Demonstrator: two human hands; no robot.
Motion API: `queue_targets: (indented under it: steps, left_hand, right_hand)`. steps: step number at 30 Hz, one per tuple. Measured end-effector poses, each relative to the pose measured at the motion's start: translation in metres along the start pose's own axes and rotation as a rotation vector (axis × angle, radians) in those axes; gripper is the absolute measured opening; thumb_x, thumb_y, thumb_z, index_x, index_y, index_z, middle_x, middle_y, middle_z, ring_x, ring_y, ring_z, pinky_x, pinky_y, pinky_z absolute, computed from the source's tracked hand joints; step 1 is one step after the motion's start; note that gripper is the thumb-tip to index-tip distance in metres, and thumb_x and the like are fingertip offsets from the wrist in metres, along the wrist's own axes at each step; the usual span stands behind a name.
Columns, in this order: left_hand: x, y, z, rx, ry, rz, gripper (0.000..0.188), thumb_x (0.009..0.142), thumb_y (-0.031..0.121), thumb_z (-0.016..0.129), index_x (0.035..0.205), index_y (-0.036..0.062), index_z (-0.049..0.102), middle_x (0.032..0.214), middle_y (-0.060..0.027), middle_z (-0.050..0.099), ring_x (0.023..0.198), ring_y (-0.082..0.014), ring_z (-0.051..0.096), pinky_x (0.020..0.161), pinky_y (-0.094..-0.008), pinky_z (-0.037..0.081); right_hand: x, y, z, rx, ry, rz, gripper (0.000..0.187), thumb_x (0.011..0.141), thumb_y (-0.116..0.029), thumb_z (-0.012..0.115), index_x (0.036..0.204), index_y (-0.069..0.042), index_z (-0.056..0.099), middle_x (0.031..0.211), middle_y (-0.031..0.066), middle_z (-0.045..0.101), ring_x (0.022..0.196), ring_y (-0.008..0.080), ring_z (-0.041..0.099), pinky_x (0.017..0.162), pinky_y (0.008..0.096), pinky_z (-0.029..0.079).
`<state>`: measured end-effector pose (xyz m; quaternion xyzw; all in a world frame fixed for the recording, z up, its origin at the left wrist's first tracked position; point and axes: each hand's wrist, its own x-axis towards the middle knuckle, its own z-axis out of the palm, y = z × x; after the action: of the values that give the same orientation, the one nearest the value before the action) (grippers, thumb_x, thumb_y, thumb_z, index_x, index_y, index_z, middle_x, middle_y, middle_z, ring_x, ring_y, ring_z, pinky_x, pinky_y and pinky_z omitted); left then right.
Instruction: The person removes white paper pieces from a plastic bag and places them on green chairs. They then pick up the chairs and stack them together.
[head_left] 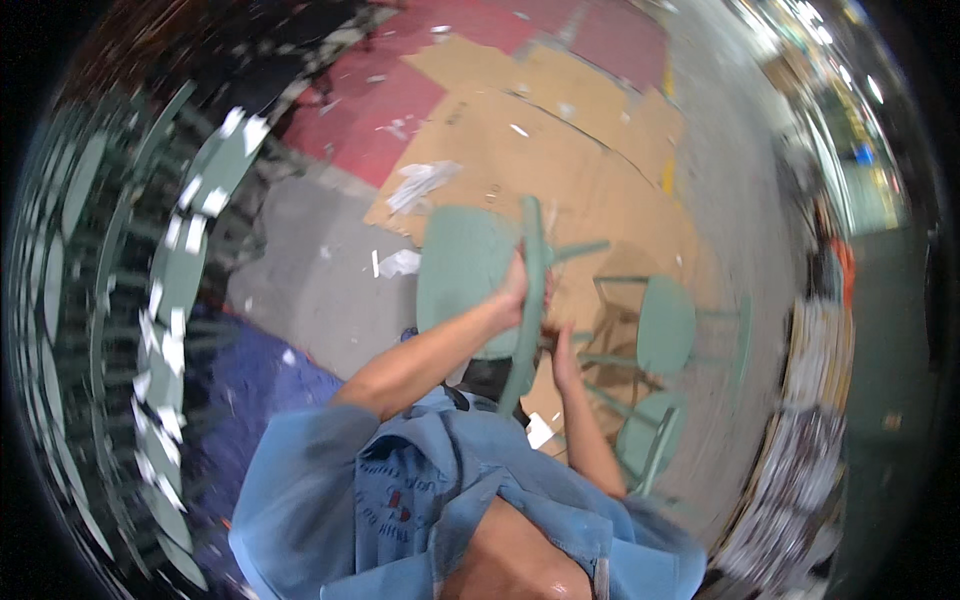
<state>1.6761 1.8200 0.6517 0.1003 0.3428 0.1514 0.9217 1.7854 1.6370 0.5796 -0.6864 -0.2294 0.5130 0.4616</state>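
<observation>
Blue shirt (440,490) of the wearer filled the lower foreground, both bare forearms reaching up from its sleeves. Directly ahead of the body stood the handled green chair (462,262), its seat to the left and its curved back (533,310) upright in the view on the right. The left hand (515,285) was clamped on this back near its middle, beside the right edge of the seat. The right hand (563,362) lay just right of the back's lower half; its fingers were partly hidden, so whether they gripped the chair could not be told. Two further green chairs, an upper one (667,325) and a lower one (640,440), were to the right of the right hand. Brown cardboard (560,150) covered the floor beyond, with crumpled white plastic (422,186) on its left edge. Far left, green chairs bearing white tags formed a row (222,165).
</observation>
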Motion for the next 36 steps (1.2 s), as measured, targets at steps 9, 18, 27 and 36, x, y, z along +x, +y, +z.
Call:
queue_targets:
  steps: [9,18,27,36]
  left_hand:
    - [-0.181,0.070,-0.048,0.544,-0.066,0.233,0.071,0.104,0.066,0.027,0.084,0.0078,0.060,0.064,-0.0067,0.057,0.056,-0.0179,0.056,0.054,-0.0325,0.046]
    - [-0.293,-0.010,-0.203,0.302,0.398,0.441,0.045,0.105,0.044,0.049,0.119,0.0041,0.065,0.094,-0.0084,0.068,0.071,-0.0176,0.066,0.064,-0.0343,0.055]
    - [-0.277,0.133,-0.202,0.665,1.603,1.305,0.035,0.095,0.027,0.070,0.119,0.0044,0.063,0.109,-0.0045,0.061,0.099,-0.0178,0.061,0.086,-0.0361,0.052]
    - [-0.048,0.327,-0.010,1.099,-0.093,0.226,0.061,0.080,0.037,0.085,0.125,0.0012,0.065,0.092,-0.0129,0.071,0.087,-0.0252,0.069,0.082,-0.0393,0.054]
  right_hand:
    - [0.146,-0.075,0.017,0.255,0.207,0.197,0.123,0.082,-0.093,0.040,0.160,0.002,0.027,0.161,0.0247,0.035,0.149,0.0378,0.032,0.115,0.0502,0.035]
    - [0.223,-0.063,0.167,1.267,-0.016,0.345,0.043,0.090,-0.053,0.065,0.070,-0.017,0.054,0.061,0.0022,0.053,0.061,0.0262,0.056,0.063,0.0398,0.049]
    - [0.209,-0.140,0.337,0.784,-0.433,0.307,0.021,0.088,-0.017,0.075,0.090,-0.012,0.055,0.083,0.0042,0.058,0.079,0.0202,0.059,0.078,0.0362,0.051]
    - [0.220,-0.170,0.282,-0.155,-0.825,-0.064,0.076,0.091,-0.039,0.076,0.150,-0.002,0.045,0.157,0.0167,0.042,0.145,0.0291,0.040,0.118,0.0408,0.032]
